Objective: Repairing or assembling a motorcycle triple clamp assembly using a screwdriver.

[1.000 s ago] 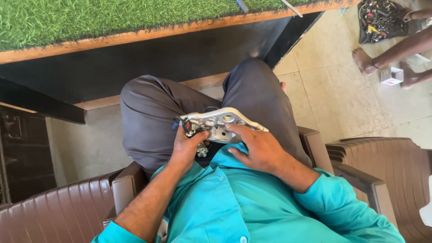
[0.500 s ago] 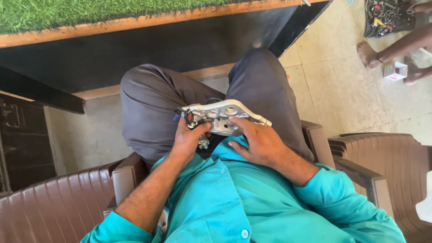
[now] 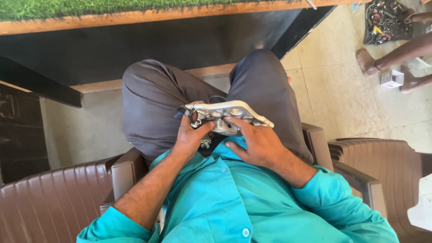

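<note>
I sit in a brown plastic chair (image 3: 121,173) with a silver cast-metal part (image 3: 231,114) resting on my lap between my grey-trousered thighs. My left hand (image 3: 191,135) grips its left end, where a small red and black piece and some wires show. My right hand (image 3: 256,144) holds the part from below and the right, with its fingers laid across the round bosses on the metal face. A small bolt-like bit hangs under the part by my left wrist.
A bench with a green turf top (image 3: 90,6) and wooden edge stands in front of my knees, dark beneath. Another brown chair (image 3: 382,166) is at my right. On the tiled floor at top right are another person's feet (image 3: 366,58), a small white box (image 3: 392,78) and a heap of metal parts (image 3: 387,18).
The view has shifted slightly downward. Both hands keep their hold on the metal part, with only small finger movement on its face.
</note>
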